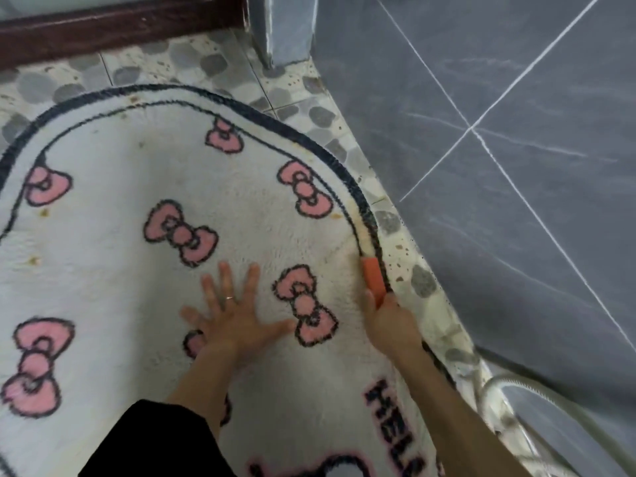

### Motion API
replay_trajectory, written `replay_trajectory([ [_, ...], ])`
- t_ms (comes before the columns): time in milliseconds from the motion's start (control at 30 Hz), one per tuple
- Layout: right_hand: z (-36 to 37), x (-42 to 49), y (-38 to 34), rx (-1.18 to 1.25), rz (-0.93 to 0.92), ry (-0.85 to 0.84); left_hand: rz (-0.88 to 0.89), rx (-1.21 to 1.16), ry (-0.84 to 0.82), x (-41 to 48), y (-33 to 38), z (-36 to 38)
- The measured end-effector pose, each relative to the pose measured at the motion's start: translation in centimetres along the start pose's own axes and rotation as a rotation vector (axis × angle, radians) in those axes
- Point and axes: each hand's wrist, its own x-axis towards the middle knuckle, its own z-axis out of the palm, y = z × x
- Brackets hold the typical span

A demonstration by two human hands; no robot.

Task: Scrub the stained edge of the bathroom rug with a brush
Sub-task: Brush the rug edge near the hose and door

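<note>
Risks a skid first: could slip off the yellow-brown stained edge (361, 232) of the white fluffy oval bathroom rug with pink bows (137, 235) and scrape the pebble-patterned floor tiles (406, 242) just beside it, given work so close to the dark rim. Could also bunch or drag the rug toward the grey tiled wall (481, 98) under hard strokes with too little pinning weight, or smear the stain into clean white pile with strokes angled inward. Grips the orange plastic brush (373, 280) in the right hand (392, 325), fingers curled round its near end, head pointing away along the curved rim and set on the stained strip at the rug's right side. Presses the left hand (234, 315) flat on the pile between two bows, fingers straight and fanned wide, holding nothing, ring on one finger. Reaches forward with both forearms from the bottom of the view, the right one running along the rug's rim near a pale hose (516, 383); cannot tell how firmly the bristles bear down.
</note>
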Motion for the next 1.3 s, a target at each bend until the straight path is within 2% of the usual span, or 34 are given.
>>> replay_trajectory([
  [100,0.6,-4.4,2.3,-0.022,0.018,-0.039,-0.005,-0.008,-0.027,-0.1,0.1,-0.5],
  [200,-1.9,2.7,-1.5,-0.077,-0.018,0.02,-0.01,-0.011,-0.043,-0.2,0.3,-0.7],
  [333,-4.7,9.0,-6.5,0.067,-0.051,0.106,-0.031,0.02,-0.031,0.6,0.4,-0.4],
  [467,-1.1,-0.1,-0.8,-0.025,-0.03,0.002,-0.03,0.013,-0.045,0.3,0.4,-0.6],
  [533,-1.4,-0.8,-0.2,-0.034,-0.031,-0.042,-0.044,0.013,-0.052,0.2,0.5,-0.7],
  [633,-4.4,4.9,-4.7,-0.003,-0.035,-0.037,-0.047,0.002,-0.049,0.0,0.6,-0.8],
  [733,-7.1,9.6,-9.1,0.147,-0.029,0.012,-0.048,0.001,-0.046,0.3,0.5,-0.5],
  [800,-5.6,8.4,-8.1,0.159,-0.018,-0.008,-0.047,-0.01,-0.052,0.2,0.4,-0.8],
  [933,-2.2,-0.2,-1.4,0.063,-0.045,-0.06,-0.034,-0.017,-0.047,0.2,0.4,-0.7],
  [1033,-3.7,4.5,-3.1,0.01,-0.024,-0.015,-0.038,-0.028,-0.045,0.2,0.4,-0.7],
  [1167,-7.2,12.5,-9.1,0.131,-0.066,0.096,-0.046,-0.032,-0.033,0.6,0.4,-0.2],
  [1233,-5.7,11.2,-7.2,0.065,-0.042,0.093,-0.044,-0.025,-0.057,0.2,0.5,-0.5],
  [1300,-3.1,5.6,-3.0,-0.023,-0.016,0.037,-0.031,-0.047,-0.057,0.0,0.4,-0.8],
])
